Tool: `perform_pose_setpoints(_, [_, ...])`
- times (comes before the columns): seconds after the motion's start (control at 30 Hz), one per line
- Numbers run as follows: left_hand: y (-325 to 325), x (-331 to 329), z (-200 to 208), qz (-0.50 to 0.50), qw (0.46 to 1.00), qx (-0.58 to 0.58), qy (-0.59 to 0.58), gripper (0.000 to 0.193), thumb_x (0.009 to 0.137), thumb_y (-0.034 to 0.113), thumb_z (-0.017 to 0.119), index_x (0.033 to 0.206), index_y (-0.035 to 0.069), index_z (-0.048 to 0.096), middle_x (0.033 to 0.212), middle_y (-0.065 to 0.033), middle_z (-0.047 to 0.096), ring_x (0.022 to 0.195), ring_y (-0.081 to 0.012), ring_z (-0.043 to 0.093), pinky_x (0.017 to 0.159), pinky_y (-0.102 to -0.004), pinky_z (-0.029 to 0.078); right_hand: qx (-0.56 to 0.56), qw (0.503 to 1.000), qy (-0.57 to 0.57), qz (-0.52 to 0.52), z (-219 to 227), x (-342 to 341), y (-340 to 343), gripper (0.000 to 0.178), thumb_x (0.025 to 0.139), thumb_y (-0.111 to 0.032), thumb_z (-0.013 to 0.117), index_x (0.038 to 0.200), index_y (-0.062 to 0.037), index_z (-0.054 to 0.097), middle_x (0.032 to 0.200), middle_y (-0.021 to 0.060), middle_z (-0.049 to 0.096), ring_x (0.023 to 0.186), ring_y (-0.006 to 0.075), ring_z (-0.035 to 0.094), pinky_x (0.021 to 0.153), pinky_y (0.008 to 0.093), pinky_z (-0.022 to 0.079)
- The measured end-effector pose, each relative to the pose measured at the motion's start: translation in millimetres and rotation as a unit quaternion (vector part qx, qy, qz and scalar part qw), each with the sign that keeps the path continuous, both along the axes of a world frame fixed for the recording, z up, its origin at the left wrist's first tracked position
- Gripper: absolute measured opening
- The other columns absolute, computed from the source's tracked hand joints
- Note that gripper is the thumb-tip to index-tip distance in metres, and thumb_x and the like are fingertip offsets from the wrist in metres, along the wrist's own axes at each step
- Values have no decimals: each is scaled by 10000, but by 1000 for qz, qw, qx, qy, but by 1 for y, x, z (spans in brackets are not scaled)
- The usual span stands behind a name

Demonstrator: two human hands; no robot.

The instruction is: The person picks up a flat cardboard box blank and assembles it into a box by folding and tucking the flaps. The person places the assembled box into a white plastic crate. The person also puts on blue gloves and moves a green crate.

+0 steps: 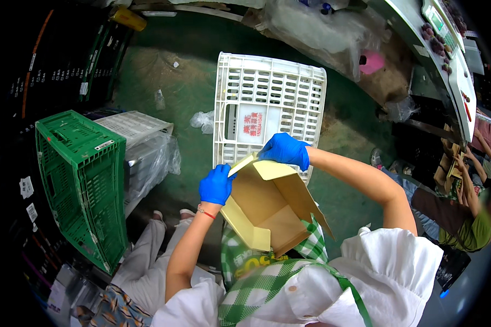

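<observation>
A cardboard box (264, 197), brown inside with pale yellow flaps, is tilted in front of my apron with its open top toward me. My left hand (217, 184), in a blue glove, grips the box's far left corner beside a raised flap. The blue-gloved right hand (285, 150) is closed over the far edge, its fingertips partly hidden behind the cardboard. Several flaps stand outward, and the bare inner bottom shows. Just beyond the box is a white slatted plastic crate (270, 73) with red print on its panel.
At left a green plastic crate (84, 180) stands beside a white crate (139, 128) draped with clear plastic. Another person's pale-trousered legs (147, 256) are close at my left. Co-workers handle cardboard at right, near a white table (447, 60) with grapes and a scale.
</observation>
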State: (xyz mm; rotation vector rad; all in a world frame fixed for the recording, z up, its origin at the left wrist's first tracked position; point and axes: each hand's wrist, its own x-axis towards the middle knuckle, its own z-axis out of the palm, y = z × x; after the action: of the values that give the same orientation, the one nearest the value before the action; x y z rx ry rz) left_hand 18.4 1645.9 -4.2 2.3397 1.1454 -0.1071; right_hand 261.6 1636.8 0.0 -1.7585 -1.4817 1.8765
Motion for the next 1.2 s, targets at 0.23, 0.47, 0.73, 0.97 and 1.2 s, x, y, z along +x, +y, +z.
perform_pose_setpoints(0.23, [0,-2,5,-10,1000,0,-20,202,734,220,592,887,100,535,800,-66,546,657,-264,546,506,-357,434,45,996,-59,58,2,-6,-2,282,725,-283,581,792,-15,640,750,183,599,679,323,583,626,339,472])
perform_pose_setpoints(0.47, [-5,-11,-1,-25,998,28,-56,201,722,195,593,894,111,532,841,-42,551,655,-244,552,503,-342,441,75,986,-85,119,22,-9,-5,245,749,-268,550,817,-54,649,757,172,600,672,327,577,629,347,472])
perform_pose_setpoints(0.73, [0,-4,0,-37,999,21,-22,178,734,211,568,872,117,505,758,-45,504,627,-214,546,485,-341,451,123,959,-70,247,18,-6,7,236,776,-248,490,802,-68,639,743,165,591,688,337,562,637,381,463])
perform_pose_setpoints(0.97, [-1,-4,-1,-24,1000,13,-15,166,740,217,561,870,133,504,748,-42,503,610,-215,546,468,-348,447,131,941,-69,304,19,-13,16,273,806,-299,485,832,-67,627,739,160,592,674,342,560,623,384,465])
perform_pose_setpoints(1.2, [-1,-2,0,-16,1000,5,-16,160,734,201,561,867,124,513,748,-42,507,610,-216,545,474,-345,446,80,956,-116,257,13,-20,7,225,796,-253,511,818,-61,625,757,162,596,700,339,568,628,387,467])
